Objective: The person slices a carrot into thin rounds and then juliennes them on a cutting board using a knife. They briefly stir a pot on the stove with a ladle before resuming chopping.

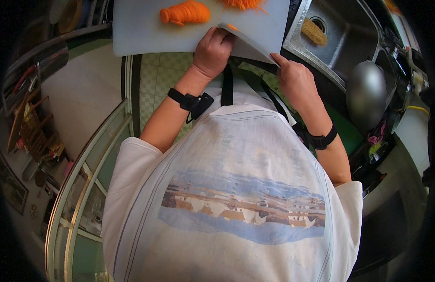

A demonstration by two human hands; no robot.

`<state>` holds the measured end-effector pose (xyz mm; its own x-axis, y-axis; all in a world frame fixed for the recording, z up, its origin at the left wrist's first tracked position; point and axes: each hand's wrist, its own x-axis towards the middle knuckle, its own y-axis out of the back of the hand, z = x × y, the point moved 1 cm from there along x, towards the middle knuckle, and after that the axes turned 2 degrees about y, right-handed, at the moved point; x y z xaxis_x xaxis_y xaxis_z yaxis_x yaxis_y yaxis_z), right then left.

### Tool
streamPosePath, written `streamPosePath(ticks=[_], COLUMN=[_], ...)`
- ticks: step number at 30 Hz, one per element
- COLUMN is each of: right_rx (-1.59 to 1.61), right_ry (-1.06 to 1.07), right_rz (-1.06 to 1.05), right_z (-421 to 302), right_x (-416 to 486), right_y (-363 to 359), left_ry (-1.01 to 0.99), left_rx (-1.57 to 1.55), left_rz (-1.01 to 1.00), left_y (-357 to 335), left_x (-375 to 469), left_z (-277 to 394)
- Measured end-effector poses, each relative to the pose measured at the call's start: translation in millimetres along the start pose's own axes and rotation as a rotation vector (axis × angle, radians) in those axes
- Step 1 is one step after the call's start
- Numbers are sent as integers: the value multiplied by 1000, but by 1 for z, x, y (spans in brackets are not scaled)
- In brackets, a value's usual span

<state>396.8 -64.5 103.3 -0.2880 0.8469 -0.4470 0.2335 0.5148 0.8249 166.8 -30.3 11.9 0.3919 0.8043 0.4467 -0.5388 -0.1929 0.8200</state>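
Note:
My left hand (214, 53) pinches the far end of a broad knife blade (251, 44), probably a cleaver's. My right hand (298, 81) grips the other end, one finger laid along the metal; the handle is hidden in my palm. The blade is tilted over the near edge of a white cutting board (143, 35). A small piece of carrot (232, 27) shows at the blade's upper edge by my left fingers. Beyond my left hand, a fanned row of thin carrot slices (187, 13) lies on the board. Shredded carrot (244, 3) is heaped at the top, partly cut off by the frame.
Right of the board is a steel sink (344, 38) holding a loofah-like scrubber (313, 31) near its drain. A rounded metal vessel (366, 95) stands at the sink's near side. A glazed sliding door (94, 169) is at the left, above a tiled floor (150, 77).

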Motion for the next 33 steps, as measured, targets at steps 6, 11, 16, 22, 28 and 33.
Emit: streamPosePath(ticks=[6, 11, 16, 22, 28, 33], right_rx=[7, -57, 8, 50, -22, 55], right_ry=[-56, -29, -12, -52, -9, -46], right_rz=[-59, -24, 6, -31, 5, -37], right_z=[1, -3, -2, 0, -3, -2], right_x=[-9, -5, 1, -9, -2, -1], right_y=[9, 4, 0, 8, 1, 6], left_ry=[-26, -5, 8, -15, -17, -7], left_rx=[-5, -28, -30, -31, -9, -51], left_rz=[12, -11, 11, 31, 21, 24], left_y=[0, -2, -1, 0, -1, 0], left_x=[-2, -4, -1, -1, -2, -1], left_z=[-2, -4, -2, -3, -3, -4])
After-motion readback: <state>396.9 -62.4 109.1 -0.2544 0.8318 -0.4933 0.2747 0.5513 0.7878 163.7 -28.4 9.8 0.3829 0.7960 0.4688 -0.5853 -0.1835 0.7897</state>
